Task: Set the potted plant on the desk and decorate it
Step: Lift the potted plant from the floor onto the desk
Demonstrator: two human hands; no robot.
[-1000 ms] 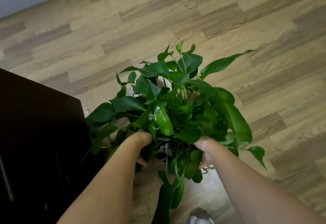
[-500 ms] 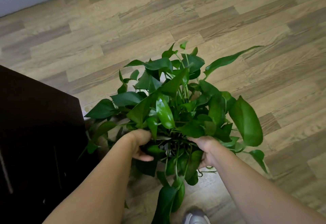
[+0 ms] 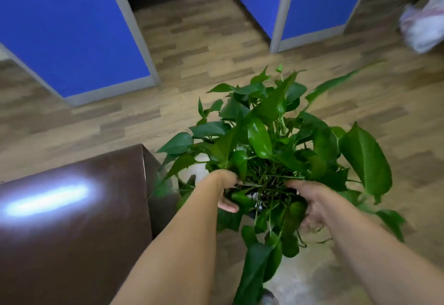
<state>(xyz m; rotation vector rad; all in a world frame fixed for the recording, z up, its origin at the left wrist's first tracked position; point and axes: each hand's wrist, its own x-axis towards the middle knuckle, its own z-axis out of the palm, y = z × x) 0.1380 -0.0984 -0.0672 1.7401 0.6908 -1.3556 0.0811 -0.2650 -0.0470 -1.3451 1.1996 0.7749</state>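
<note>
A leafy green potted plant (image 3: pixel 269 136) hangs in the air above the wood floor, just right of the dark brown desk (image 3: pixel 72 208). My left hand (image 3: pixel 227 189) grips its left side under the leaves. On the opposite side, my right hand (image 3: pixel 310 199) holds it. The pot itself is almost wholly hidden by foliage and my hands. Long leaves trail down toward my feet.
Blue partition panels (image 3: pixel 67 28) with grey frames stand on the floor ahead, with a gap between them. A second blue panel (image 3: pixel 312 2) is at the upper right. A blurred white bundle (image 3: pixel 425 23) is at the far right edge. Glare shines on the desk top.
The plant has risen off the floor in both hands. The view has tilted up, so the desk top and the blue partitions are now in sight.
</note>
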